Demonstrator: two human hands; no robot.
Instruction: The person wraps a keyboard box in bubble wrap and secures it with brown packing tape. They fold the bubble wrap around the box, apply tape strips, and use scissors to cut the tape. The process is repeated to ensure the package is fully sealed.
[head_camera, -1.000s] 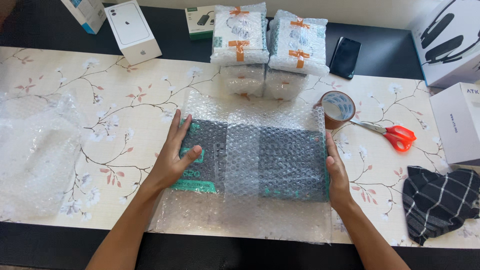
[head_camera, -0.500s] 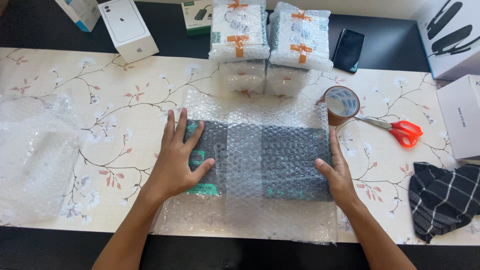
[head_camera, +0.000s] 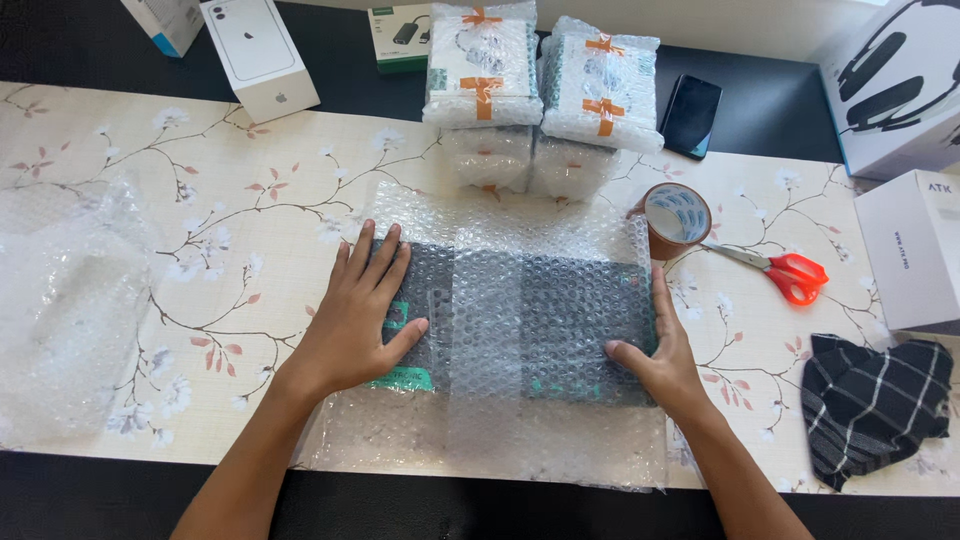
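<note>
- The dark flat box (head_camera: 560, 320) lies at the middle of the desk (head_camera: 200, 250), wrapped in a sheet of bubble wrap (head_camera: 520, 440) that spreads out past it toward the near edge.
- The left hand (head_camera: 365, 315) lies flat and open on the box's left end, fingers spread, thumb hooked over the wrap; it presses and grips nothing.
- The right hand (head_camera: 655, 355) cups the box's right end, thumb on top, fingers along the side. A second ago it stood edge-on against that side; now it has come round to hold the wrap down.
- The left hand has slid a little further onto the box as well, so the fold looks snugger to me, close to ready for sealing.
- Just beyond the box's right far corner: a roll of brown tape (head_camera: 677, 218) and red-handled scissors (head_camera: 780, 272).
- Beyond the box's far edge: four wrapped parcels (head_camera: 540, 90), taped orange.
- Well left of the box: loose bubble wrap (head_camera: 70, 300).
</note>
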